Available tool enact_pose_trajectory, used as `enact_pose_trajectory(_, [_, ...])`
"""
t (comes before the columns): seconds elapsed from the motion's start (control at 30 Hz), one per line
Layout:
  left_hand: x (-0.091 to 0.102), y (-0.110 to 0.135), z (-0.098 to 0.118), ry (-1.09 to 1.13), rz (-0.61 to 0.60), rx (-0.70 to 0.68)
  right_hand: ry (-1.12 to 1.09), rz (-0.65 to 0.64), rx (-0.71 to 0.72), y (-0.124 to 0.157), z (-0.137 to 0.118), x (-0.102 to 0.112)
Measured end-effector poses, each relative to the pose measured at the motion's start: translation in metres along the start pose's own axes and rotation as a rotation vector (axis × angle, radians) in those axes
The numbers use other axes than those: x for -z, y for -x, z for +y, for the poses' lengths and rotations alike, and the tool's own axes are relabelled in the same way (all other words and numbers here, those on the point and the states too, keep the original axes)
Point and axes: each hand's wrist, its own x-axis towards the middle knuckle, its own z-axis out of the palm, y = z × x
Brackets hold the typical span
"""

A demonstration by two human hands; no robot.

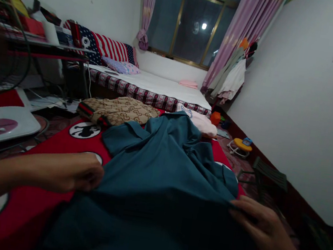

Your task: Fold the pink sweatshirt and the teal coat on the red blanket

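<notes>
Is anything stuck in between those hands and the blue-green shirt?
Nothing that I can see. The left hand and the right hand each grip an edge of the shirt directly. The tan patterned cloth and the pale pink cloth lie beyond it, toward the window.

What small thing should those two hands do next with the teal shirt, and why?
Perhaps draw the left hand and right hand gently apart to flatten the teal shirt: both pinch its side edges, while creases run through its upper part, spread over the red blanket.
</notes>
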Motion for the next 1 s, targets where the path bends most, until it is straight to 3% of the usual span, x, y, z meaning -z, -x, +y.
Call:
enact_pose_trajectory(0.13, [0.011,0.018,0.006,0.226,-0.426,0.090,0.010,-0.280,-0.010,0.018,-0.003,-0.005])
enact_pose_trajectory(0.23, [0.005,0.010,0.007,0.248,-0.547,0.076,0.035,-0.463,-0.016,0.017,-0.007,-0.005])
enact_pose_trajectory(0.3, [0.005,-0.007,0.001,0.227,-0.431,0.042,0.023,-0.501,-0.020,0.000,-0.007,-0.003])
enact_pose_trajectory(0.37, [0.009,-0.033,-0.010,0.175,-0.149,-0.019,-0.029,-0.478,-0.051,-0.028,-0.006,-0.004])
enact_pose_trajectory(0.43, [0.012,-0.065,-0.023,0.083,0.183,-0.060,-0.081,-0.367,-0.094,-0.061,-0.003,-0.016])
enact_pose_trajectory(0.5, [0.009,-0.097,-0.033,-0.018,0.375,-0.014,-0.061,-0.187,-0.106,-0.091,0.000,-0.038])
enact_pose_trajectory(0.6, [-0.005,-0.133,-0.041,-0.128,0.436,0.077,0.101,-0.015,-0.045,-0.118,0.003,-0.080])
enact_pose_trajectory(0.67, [-0.014,-0.145,-0.044,-0.205,0.441,0.084,0.255,-0.014,0.067,-0.124,0.006,-0.101])
enact_pose_trajectory(0.77, [-0.010,-0.141,-0.054,-0.227,0.492,0.134,0.389,-0.114,0.231,-0.125,0.019,-0.111])
enact_pose_trajectory(0.83, [0.007,-0.126,-0.071,-0.145,0.590,0.242,0.415,-0.137,0.223,-0.125,0.035,-0.101])
enact_pose_trajectory(0.93, [0.038,-0.094,-0.106,-0.042,0.771,0.427,0.492,-0.010,0.066,-0.127,0.065,-0.071])
enact_pose_trajectory(1.0, [0.053,-0.076,-0.125,-0.012,0.768,0.459,0.594,0.053,-0.105,-0.131,0.079,-0.051])
